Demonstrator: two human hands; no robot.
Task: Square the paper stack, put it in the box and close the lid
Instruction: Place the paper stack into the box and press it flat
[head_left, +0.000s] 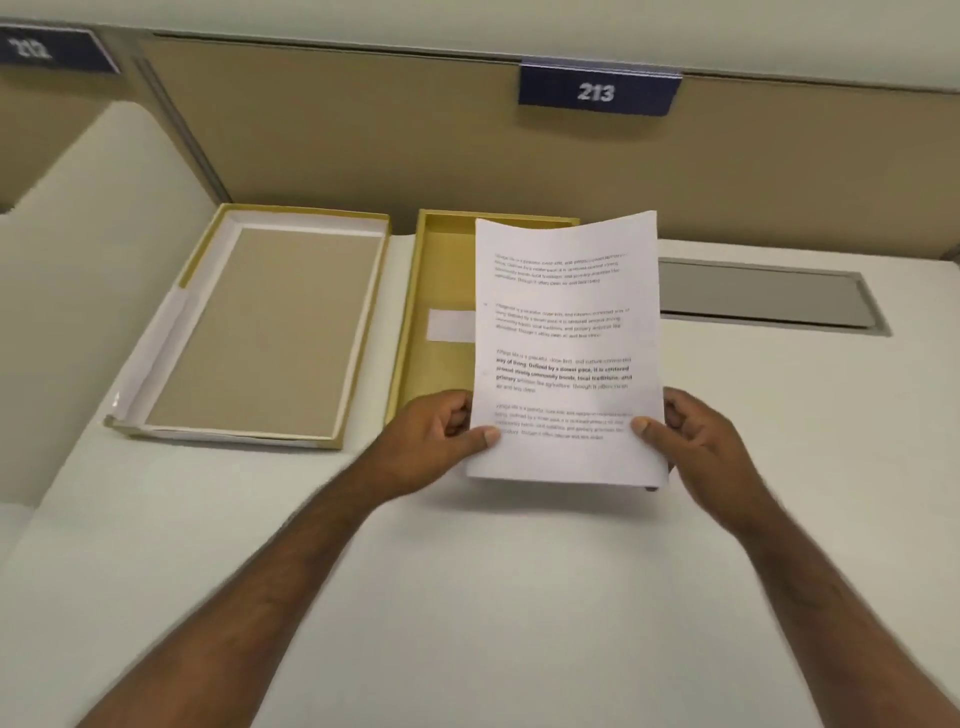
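While both hands grip it, paper stack (563, 353): frame centre, upright above the desk (519, 597), left hand (436, 439) and right hand (696, 447) fingers closed on its lower edges. Box (441, 291): open, behind. Lid (249, 327): upturned, centre left.

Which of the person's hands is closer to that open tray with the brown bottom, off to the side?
Left. The left hand grips the paper stack just right of the tray; the right hand holds the stack's far side.
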